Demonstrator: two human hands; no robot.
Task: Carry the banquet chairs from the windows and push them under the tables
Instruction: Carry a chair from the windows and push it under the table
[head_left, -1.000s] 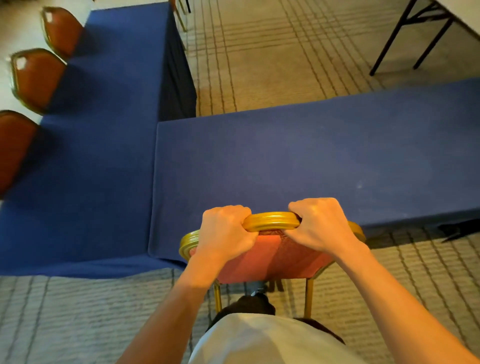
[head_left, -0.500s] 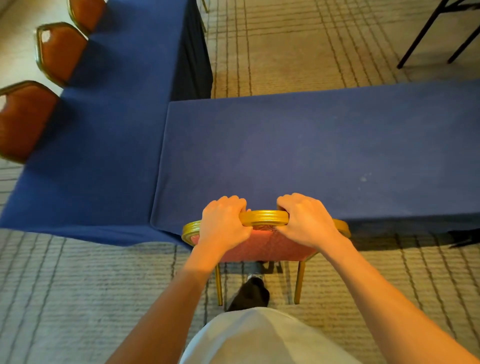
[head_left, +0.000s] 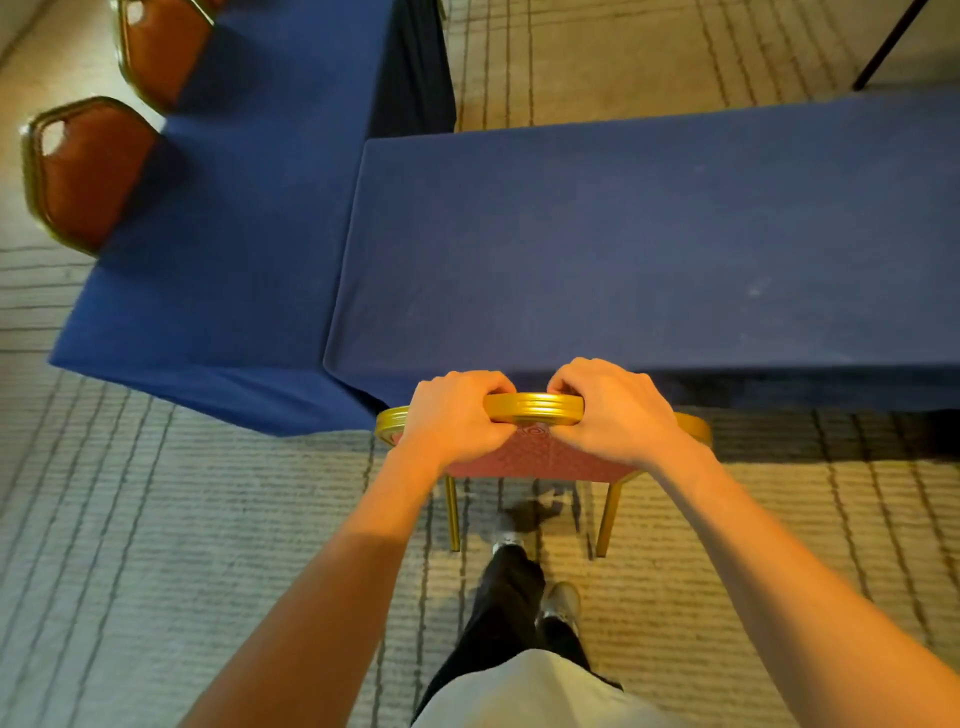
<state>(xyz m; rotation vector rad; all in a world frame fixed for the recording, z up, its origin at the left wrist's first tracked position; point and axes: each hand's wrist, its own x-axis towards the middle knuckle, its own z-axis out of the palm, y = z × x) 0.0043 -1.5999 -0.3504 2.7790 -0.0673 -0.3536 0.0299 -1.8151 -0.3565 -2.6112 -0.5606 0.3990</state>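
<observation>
The step in hand is the push-in: the left hand (head_left: 457, 415) and the right hand (head_left: 618, 413) both clench the gold top rail of the banquet chair (head_left: 535, 452); the chair stands on the carpet (head_left: 182, 519) at the near edge of the blue-clothed table (head_left: 649, 234), its seat hidden beneath the cloth; next, judge the remaining gap, push squarely if needed, then release; two more chairs (head_left: 88, 171) sit at the adjoining table (head_left: 249, 208).
</observation>
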